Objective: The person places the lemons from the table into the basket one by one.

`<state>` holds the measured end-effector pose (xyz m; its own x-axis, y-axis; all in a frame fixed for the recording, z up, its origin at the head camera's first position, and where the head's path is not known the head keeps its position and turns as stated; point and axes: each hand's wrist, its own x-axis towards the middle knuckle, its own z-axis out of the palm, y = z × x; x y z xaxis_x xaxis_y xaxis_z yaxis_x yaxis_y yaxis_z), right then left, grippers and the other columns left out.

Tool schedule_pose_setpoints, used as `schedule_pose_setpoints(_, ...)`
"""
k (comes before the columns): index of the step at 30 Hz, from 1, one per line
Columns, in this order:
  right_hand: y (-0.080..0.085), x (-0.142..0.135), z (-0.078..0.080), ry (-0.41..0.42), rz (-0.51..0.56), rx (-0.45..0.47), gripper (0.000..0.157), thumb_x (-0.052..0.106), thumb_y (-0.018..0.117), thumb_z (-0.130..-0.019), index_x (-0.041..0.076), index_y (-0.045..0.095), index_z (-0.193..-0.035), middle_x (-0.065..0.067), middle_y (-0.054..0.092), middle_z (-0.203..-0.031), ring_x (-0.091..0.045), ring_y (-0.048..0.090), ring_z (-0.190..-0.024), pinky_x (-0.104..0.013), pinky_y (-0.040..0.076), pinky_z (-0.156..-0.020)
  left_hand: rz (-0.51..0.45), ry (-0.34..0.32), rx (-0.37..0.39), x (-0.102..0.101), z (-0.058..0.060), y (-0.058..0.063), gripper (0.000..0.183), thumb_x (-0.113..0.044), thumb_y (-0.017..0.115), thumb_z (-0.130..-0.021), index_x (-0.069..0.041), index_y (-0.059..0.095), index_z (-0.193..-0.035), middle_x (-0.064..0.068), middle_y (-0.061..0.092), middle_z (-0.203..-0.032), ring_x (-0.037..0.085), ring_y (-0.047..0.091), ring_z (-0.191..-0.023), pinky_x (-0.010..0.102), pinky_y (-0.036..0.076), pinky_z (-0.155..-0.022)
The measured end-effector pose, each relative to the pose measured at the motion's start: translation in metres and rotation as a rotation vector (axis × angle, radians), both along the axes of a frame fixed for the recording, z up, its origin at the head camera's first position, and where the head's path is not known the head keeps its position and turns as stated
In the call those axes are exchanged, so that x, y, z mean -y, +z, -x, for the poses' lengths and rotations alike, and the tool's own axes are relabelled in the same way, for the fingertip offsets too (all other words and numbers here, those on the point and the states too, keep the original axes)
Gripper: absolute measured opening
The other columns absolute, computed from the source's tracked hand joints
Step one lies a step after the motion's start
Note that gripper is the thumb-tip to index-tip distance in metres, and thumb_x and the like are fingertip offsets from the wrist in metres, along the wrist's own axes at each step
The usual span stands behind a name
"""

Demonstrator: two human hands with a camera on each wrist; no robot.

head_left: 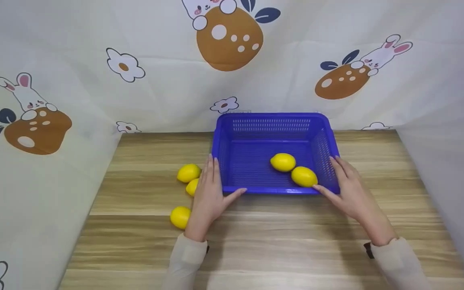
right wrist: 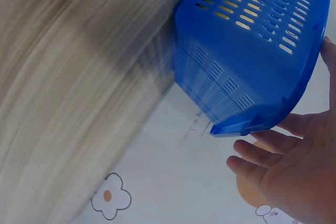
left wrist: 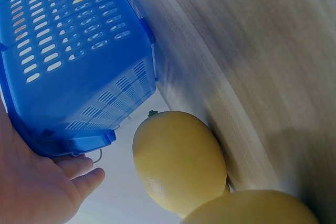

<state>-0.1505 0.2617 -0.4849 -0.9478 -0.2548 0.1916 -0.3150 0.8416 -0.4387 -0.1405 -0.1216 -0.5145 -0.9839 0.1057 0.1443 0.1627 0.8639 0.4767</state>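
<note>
A blue plastic basket with slotted sides stands at the back of the wooden table, two yellow lemons inside it near the front right. My left hand holds its front left corner, thumb at the front rim and fingers along the side. At the front right corner, my right hand holds it likewise, its thumb close to the nearer lemon. Several fingers of the right hand extend past the rim in the right wrist view. More lemons lie left of the basket, partly hidden by my left hand and wrist.
A wood-grain table spreads under the basket and toward me. Pale cloth walls printed with rabbits and flowers enclose the back and both sides. One lemon sits beside my left wrist.
</note>
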Motion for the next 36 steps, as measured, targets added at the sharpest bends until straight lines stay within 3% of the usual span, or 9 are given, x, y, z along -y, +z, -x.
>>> schedule_pose_setpoints(14,-0.008,-0.007,-0.008,-0.058,0.012,0.032,0.093,0.049,0.069,-0.100,-0.009,0.029,-0.161,-0.036,0.029,-0.164,-0.057,0.031,-0.149,-0.073,0.028,-0.120,0.004,0.000,0.012,-0.002,-0.001,0.001,0.120,-0.075,0.063,-0.092,0.007,0.015,-0.165,0.024,0.003,-0.175,0.039,0.014,-0.162,0.052,0.018,-0.132)
schedule_pose_setpoints(21,-0.014,-0.008,-0.011,-0.064,-0.015,0.011,0.091,0.047,0.067,-0.102,-0.012,0.030,-0.160,-0.037,0.031,-0.163,-0.059,0.030,-0.149,-0.073,0.027,-0.120,0.009,-0.007,-0.017,-0.003,-0.001,0.000,0.119,-0.073,0.065,-0.092,0.008,0.018,-0.164,0.026,0.006,-0.175,0.041,0.016,-0.162,0.053,0.018,-0.132)
schedule_pose_setpoints(28,-0.018,-0.005,-0.011,-0.064,-0.048,-0.010,0.089,0.047,0.064,-0.104,-0.013,0.029,-0.159,-0.036,0.031,-0.164,-0.061,0.030,-0.148,-0.074,0.028,-0.119,0.028,0.006,0.011,-0.002,-0.001,0.002,0.121,-0.076,0.062,-0.091,0.007,0.016,-0.165,0.023,0.002,-0.176,0.038,0.011,-0.163,0.052,0.017,-0.132)
schedule_pose_setpoints(36,-0.019,-0.003,-0.011,-0.066,-0.032,0.001,0.084,0.041,0.062,-0.105,-0.010,0.026,-0.162,-0.035,0.024,-0.167,-0.059,0.029,-0.150,-0.073,0.029,-0.119,0.055,0.014,0.001,-0.001,-0.002,0.003,0.121,-0.077,0.062,-0.091,0.007,0.016,-0.165,0.024,0.003,-0.175,0.040,0.016,-0.162,0.051,0.016,-0.132)
